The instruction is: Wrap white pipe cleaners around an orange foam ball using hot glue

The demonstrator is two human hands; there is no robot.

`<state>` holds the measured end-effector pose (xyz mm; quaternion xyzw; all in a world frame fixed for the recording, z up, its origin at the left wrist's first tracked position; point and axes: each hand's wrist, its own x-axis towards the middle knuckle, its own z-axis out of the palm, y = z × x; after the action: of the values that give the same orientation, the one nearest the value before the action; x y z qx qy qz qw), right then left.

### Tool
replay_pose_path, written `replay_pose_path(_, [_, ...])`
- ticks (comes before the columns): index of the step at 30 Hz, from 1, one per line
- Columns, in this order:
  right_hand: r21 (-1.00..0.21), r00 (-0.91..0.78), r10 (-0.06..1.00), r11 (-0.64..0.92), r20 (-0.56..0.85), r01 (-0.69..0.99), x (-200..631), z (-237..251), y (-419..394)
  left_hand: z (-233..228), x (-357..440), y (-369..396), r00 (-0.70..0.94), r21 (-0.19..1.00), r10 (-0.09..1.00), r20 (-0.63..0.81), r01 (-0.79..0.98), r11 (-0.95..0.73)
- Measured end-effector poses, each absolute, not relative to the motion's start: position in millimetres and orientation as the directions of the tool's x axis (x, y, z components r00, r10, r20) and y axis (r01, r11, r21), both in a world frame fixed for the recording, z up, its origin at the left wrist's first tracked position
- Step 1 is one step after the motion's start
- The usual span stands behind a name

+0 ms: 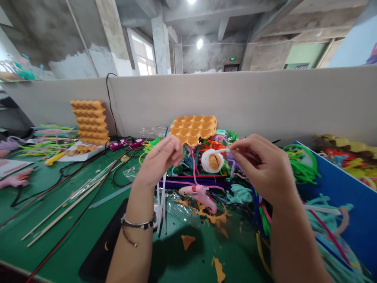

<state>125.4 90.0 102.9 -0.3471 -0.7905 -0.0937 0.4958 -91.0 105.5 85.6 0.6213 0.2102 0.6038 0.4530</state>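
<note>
My right hand [259, 163] pinches the end of a white fuzzy pipe cleaner [224, 151] between thumb and fingers. From it hangs a small orange egg-carton cup [215, 161] wrapped round with white pipe cleaner [205, 162]. My left hand [165, 157] is raised left of the cup, apart from it, with fingers curled together; whatever they hold, if anything, is hidden. White strips [160, 210] show below and behind my left hand; I cannot tell whether it touches them. Beneath the cup, a pink glue gun [202, 195] lies on the green table [165, 259].
An orange egg tray [194, 127] rests on piled coloured pipe cleaners; another egg tray [90, 122] stands at left. Orange scraps [187, 241] lie in front. Wooden sticks [70, 208] and cables cross the left side. A blue box wall [338, 188] stands at right, a grey partition [250, 102] behind.
</note>
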Motion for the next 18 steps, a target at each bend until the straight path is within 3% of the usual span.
replay_pose_path(3, [-0.196,-0.259,0.456,0.735,0.851,0.649,127,104,90,85,-80,99,0.342,0.843,0.774,0.532,-0.303,-0.445])
replay_pose_path(9, [-0.205,-0.241,0.458,0.728,0.856,0.654,131,104,91,82,-76,98,0.452,0.845,0.714,0.534,-0.281,-0.454])
replay_pose_path(18, [-0.171,-0.28,0.449,0.734,0.849,0.657,129,104,90,80,-71,98,0.411,0.797,0.684,0.602,-0.355,-0.489])
